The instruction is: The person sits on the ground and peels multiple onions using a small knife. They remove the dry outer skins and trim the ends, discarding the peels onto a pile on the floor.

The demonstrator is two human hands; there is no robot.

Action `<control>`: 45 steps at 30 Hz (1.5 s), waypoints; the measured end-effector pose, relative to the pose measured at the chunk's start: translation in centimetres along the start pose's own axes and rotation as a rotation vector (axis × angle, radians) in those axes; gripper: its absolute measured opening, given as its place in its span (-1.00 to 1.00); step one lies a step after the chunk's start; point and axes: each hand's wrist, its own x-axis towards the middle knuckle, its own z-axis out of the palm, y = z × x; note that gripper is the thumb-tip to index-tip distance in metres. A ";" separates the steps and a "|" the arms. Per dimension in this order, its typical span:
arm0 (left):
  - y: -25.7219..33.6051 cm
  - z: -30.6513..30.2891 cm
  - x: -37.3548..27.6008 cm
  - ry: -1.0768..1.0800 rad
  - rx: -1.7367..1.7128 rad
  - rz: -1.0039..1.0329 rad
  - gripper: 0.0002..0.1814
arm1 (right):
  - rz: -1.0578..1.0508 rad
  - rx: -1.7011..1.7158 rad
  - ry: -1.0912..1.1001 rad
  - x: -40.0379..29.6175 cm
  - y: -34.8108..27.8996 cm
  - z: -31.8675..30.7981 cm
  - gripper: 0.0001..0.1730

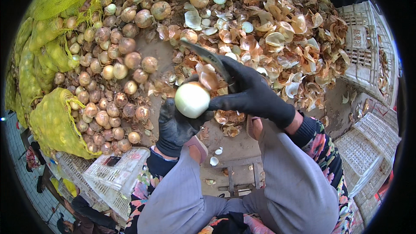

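Observation:
A peeled onion point(192, 100), pale and glossy, rests in my left hand point(177, 126), which wears a black glove and cups it from below. My right hand point(250, 91), gloved in black too, grips a knife whose dark blade point(206, 54) points up and to the left. The thumb of that hand touches the onion's right side. Brown onion skin point(209, 77) hangs between the onion and the blade. The knife's handle is mostly hidden in the right hand.
Unpeeled onions point(112, 110) spread on the left beside yellow mesh sacks point(58, 117). Onion skins point(279, 39) heap up ahead and to the right. White plastic crates point(360, 149) stand on the right, another crate point(117, 169) at lower left. A person point(87, 214) is at the lower-left edge.

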 end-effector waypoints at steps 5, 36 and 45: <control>0.1 1.0 0.2 -0.049 0.284 -0.050 -0.05 | 0.158 0.094 -0.041 0.1 -0.9 0.0 -0.77; 0.9 0.5 -0.8 -0.037 0.825 0.260 0.15 | 0.689 0.393 0.020 -1.0 -3.7 -0.3 -0.78; 2.3 -1.5 -1.8 -0.394 -0.140 0.005 0.13 | 0.508 0.165 0.361 -0.9 -0.8 -1.0 -0.74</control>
